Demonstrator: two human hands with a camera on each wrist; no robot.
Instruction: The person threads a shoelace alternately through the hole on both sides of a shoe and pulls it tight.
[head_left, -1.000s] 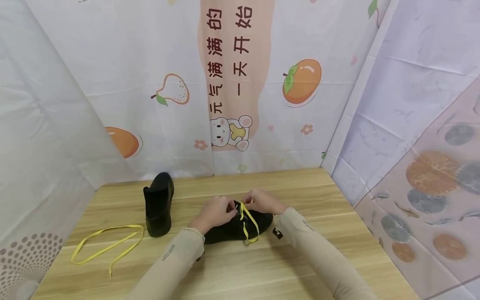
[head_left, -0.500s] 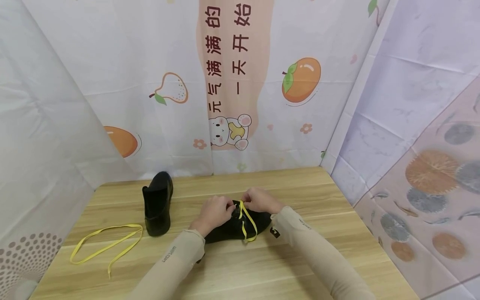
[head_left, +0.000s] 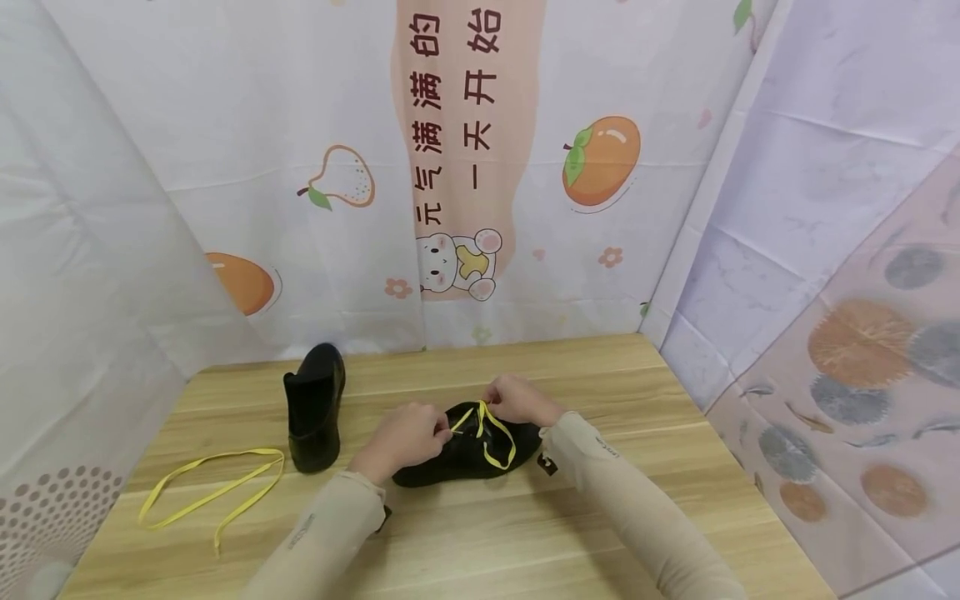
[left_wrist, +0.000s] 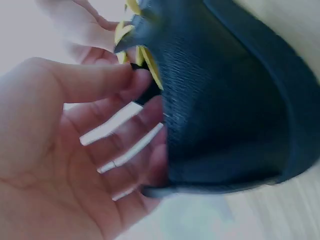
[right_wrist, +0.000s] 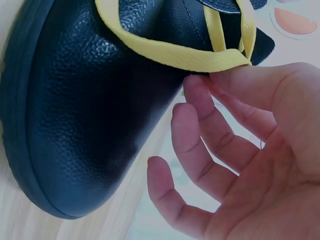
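Observation:
A black leather shoe (head_left: 435,473) lies on the table with its toe to the right, and a yellow shoelace (right_wrist: 175,56) runs through its eyelets. At the shoe's opening my left hand (head_left: 408,437) pinches one end of the lace between thumb and index finger; the other fingers reach along the collar (left_wrist: 172,125) in the left wrist view. Over the far side of the lacing, my right hand (head_left: 521,400) pinches the lace between thumb and index finger, its remaining fingers loosely bent. A loop of lace hangs over the near side of the shoe.
A second black shoe (head_left: 315,446), with no lace visible in it, stands at the left rear of the wooden table (head_left: 480,542). Another yellow shoelace (head_left: 206,496) lies loosely bent at the left. Printed fabric (head_left: 360,267) encloses the table's back and sides.
My left hand has moved left and slightly toward me, drawing a stretch of lace away from the eyelets. The hanging loop has shortened. My right hand stays nearly in place.

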